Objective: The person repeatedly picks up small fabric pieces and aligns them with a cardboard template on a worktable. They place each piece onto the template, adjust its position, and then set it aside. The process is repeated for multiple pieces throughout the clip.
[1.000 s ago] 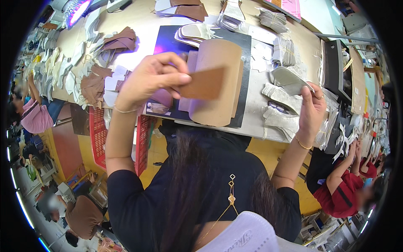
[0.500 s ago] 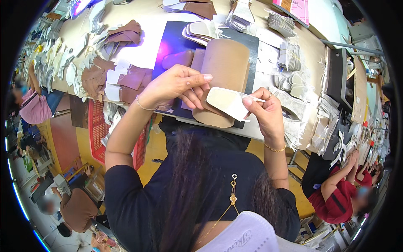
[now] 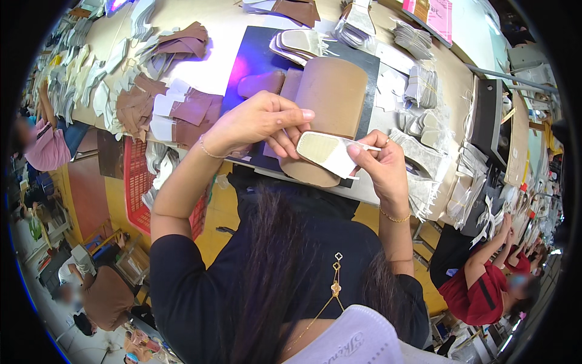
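Observation:
A small rounded piece (image 3: 321,148) of white and pale yellow-green material, with brown edging, is tilted above a brown padded roll (image 3: 332,91). My right hand (image 3: 381,164) pinches its white end between thumb and fingers; narrow white strips stick out there. My left hand (image 3: 276,124) is at the piece's other end, its fingers curled and its thumb above them. Whatever lies between those fingers is hidden. Under the roll is a dark board (image 3: 254,51), with a brown rounded piece (image 3: 260,84) on it and a stack of pale rounded pieces (image 3: 300,43) at its far edge.
Brown and white cut pieces (image 3: 191,109) lie left of the board. Bundles of pale pieces (image 3: 421,85) are on the right, near a black box (image 3: 490,118). Below the table's left side stands a red basket (image 3: 136,182). Co-workers sit on both sides, one in red (image 3: 479,291).
The piece has tipped slightly, so its pale face shows more fully and less brown shows under it. Both hands keep nearly the same places. The whole view has shifted a little.

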